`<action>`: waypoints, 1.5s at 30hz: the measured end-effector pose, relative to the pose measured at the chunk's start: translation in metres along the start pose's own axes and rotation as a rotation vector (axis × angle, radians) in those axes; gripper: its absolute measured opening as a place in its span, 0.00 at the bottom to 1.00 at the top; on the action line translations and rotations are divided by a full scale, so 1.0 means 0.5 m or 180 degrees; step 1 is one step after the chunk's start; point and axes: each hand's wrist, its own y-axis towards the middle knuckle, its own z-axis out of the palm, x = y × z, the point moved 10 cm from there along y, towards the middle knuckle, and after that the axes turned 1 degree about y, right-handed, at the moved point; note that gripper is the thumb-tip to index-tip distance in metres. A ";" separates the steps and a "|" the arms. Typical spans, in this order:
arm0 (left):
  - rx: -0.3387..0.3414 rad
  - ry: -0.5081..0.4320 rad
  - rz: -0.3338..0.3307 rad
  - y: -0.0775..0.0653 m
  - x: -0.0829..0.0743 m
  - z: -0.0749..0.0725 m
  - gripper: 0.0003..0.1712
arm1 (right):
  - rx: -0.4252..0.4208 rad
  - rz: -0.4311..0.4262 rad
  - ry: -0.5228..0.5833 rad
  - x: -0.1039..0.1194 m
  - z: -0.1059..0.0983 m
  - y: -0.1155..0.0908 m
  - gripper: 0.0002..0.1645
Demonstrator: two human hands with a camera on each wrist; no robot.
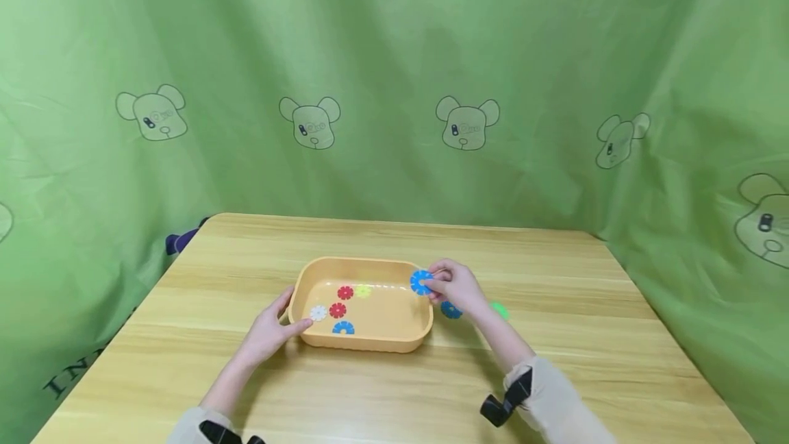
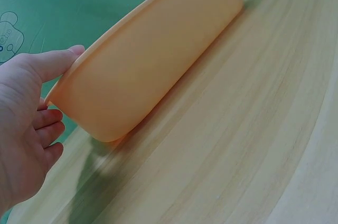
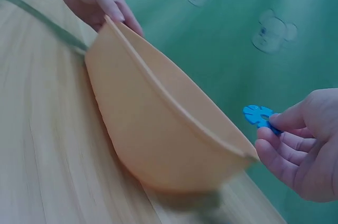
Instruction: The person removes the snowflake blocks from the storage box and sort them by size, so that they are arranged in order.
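An orange plastic basin [image 1: 370, 344] stands on the table. My left hand [image 1: 269, 331] grips its left end, with the thumb over the rim and the other fingers outside, as the left wrist view [image 2: 31, 123] also shows. Inside lie notched plastic discs: a white disc [image 1: 318, 312], two red discs [image 1: 345, 292], a yellow disc [image 1: 363, 290] and a blue disc [image 1: 343, 327]. Above the basin's right rim, my right hand [image 1: 455, 285] pinches another blue notched disc [image 3: 257, 115] between thumb and fingers.
On the wooden table [image 1: 524, 389], right of the basin, lie a blue disc [image 1: 451, 310] and a green disc [image 1: 500, 310], the latter partly behind the right forearm. A green curtain [image 1: 394, 177] with mouse-head drawings hangs behind the table and along both sides.
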 end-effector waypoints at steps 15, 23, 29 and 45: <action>0.0013 -0.0017 0.0007 -0.001 -0.003 0.002 0.49 | -0.0363 0.0346 0.0230 -0.095 -0.202 -0.056 0.21; 0.0026 -0.0001 -0.0022 -0.004 -0.002 0.002 0.50 | -0.0508 0.0505 -0.0088 -0.153 -0.283 -0.079 0.22; 0.0038 0.0027 -0.0048 -0.007 -0.004 0.001 0.50 | -0.0607 0.0681 -0.0417 -0.197 -0.322 -0.084 0.23; 0.0039 0.0029 -0.0016 -0.003 -0.005 0.002 0.49 | -0.0617 0.0833 -0.1036 -0.231 -0.344 -0.088 0.16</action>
